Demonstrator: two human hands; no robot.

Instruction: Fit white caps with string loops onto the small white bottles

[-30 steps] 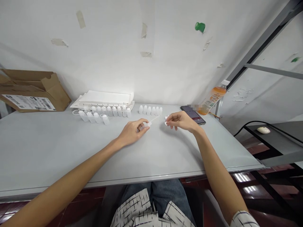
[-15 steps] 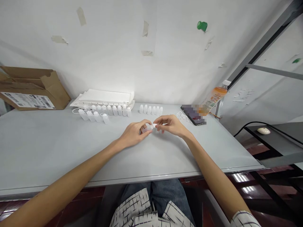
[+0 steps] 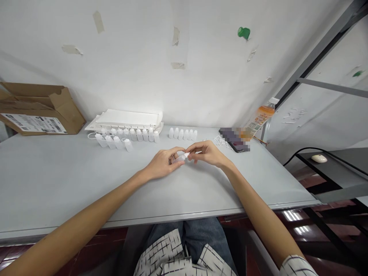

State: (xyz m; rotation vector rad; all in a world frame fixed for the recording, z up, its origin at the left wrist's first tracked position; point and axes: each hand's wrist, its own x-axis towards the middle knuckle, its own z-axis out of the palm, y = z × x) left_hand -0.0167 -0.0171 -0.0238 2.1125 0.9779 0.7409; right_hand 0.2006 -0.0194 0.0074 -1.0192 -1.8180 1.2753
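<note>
My left hand (image 3: pixel 163 164) is closed around the body of a small translucent white bottle (image 3: pixel 179 158), which lies tilted with its tip toward the right. The fingers of my right hand (image 3: pixel 205 152) pinch at the white pointed tip of that bottle. Behind my hands stands a short row of small white bottles (image 3: pixel 181 134). To the left, several more bottles (image 3: pixel 139 135) with white tops stand in a row, and a few bottles with loop straps (image 3: pixel 117 143) are in front of them.
White papers (image 3: pixel 126 118) lie stacked by the wall. An open cardboard box (image 3: pixel 43 111) is at the far left. On the right are small white pieces (image 3: pixel 223 142), a phone (image 3: pixel 234 140) and an orange drink bottle (image 3: pixel 260 118). The grey table's front edge (image 3: pixel 178 217) runs before my lap.
My right fingers have shifted slightly on the bottle's tip, and more of the white tip and bottle shows between my hands. The view has moved very slightly.
</note>
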